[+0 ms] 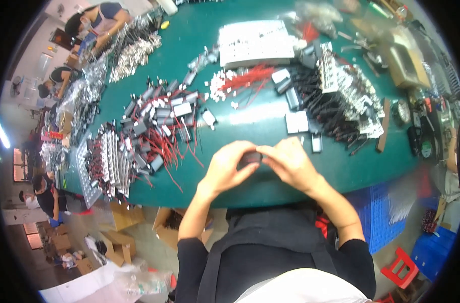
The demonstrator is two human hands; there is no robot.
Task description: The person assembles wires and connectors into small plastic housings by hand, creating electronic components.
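Close to the table's near edge, both hands meet over a small dark box-shaped part (pixel 251 158). My left hand (pixel 225 165) is closed round it, thumb below and fingers above. Thumb and fingertips of my right hand (pixel 290 162) pinch at its right end; exactly what they grip there is hidden. To the left lies a heap of grey box-shaped parts (pixel 165 115) with red wires (pixel 161 145). Some white-topped boxes (pixel 296 122) are just beyond my right hand. Farther off, a bundle of red wires (pixel 252 77) with white connectors (pixel 219 87) is spread on the green table (pixel 235 132).
White strips (pixel 111 156) packed with parts sit at the left edge. A white stack (pixel 257 43) stands at the back. Black cables (pixel 323 103) and white strips (pixel 348 83) are heaped right, near a cardboard box (pixel 406 58). Blue crates (pixel 379 217) stand below. Other people work at left.
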